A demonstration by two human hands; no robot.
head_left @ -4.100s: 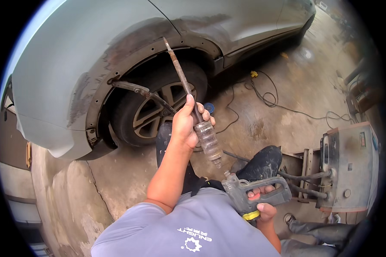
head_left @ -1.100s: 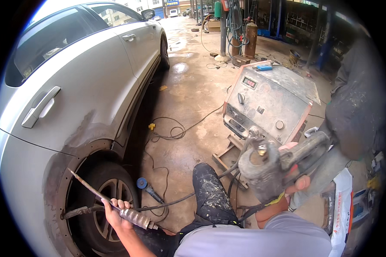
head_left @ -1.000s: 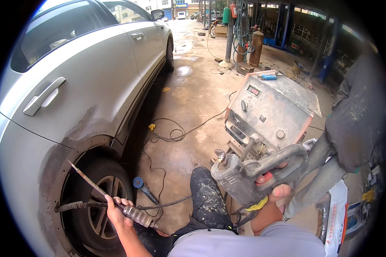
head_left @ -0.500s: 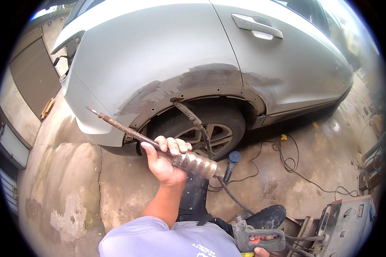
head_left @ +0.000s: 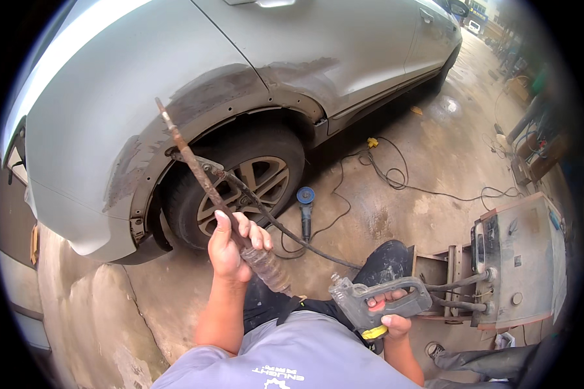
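Note:
My left hand is closed round a rusty slide hammer, its thin rod slanting up and left and its thick ribbed weight below the fingers. In front of the silver car's rear wheel arch, the rod's tip looks apart from me and overlaps the sanded grey patch in view. My right hand grips a grey pistol-shaped dent-pulling weld gun by its looped handle, fingers at the red trigger. A metal clamp with a cable hangs at the arch edge, over the tyre.
A blue-disc angle grinder stands on the concrete by the wheel, its cord trailing. Further right lie a coiled black cable and yellow plug. A grey welding machine with thick cables is at my right; another person's leg is beyond it.
The view has turned to the right along the car. The slide hammer has swung from pointing left to a steeper, more upright slant. My right hand and the weld gun show more fully.

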